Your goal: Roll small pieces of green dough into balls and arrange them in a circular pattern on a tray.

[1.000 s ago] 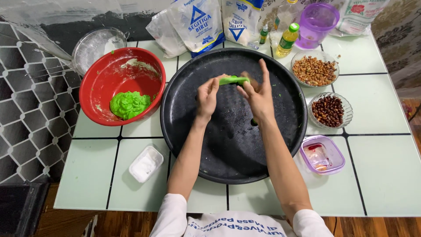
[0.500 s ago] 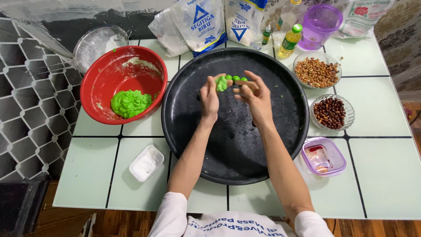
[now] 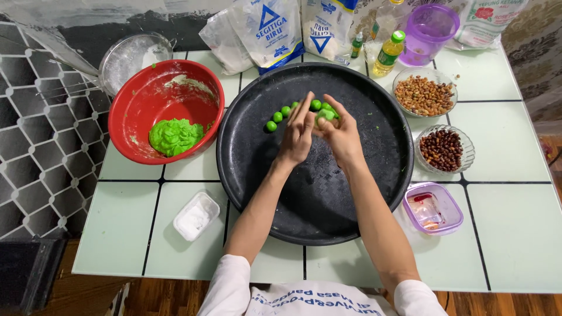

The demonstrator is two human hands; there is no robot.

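Above the middle of the black tray (image 3: 316, 199), left hand (image 3: 298, 136) and right hand (image 3: 341, 136) press together around a green dough piece (image 3: 325, 115), apparently pinched; small green balls (image 3: 278, 116) lie just left.

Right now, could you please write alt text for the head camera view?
Both hands, left hand and right hand, pinch green dough over a round black tray beside small green balls. A red bowl holds more dough.

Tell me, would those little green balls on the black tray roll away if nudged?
Probably: the green balls look round and the black tray looks flat. They seem soft, like the dough in the red bowl, so a pinch may dent them.
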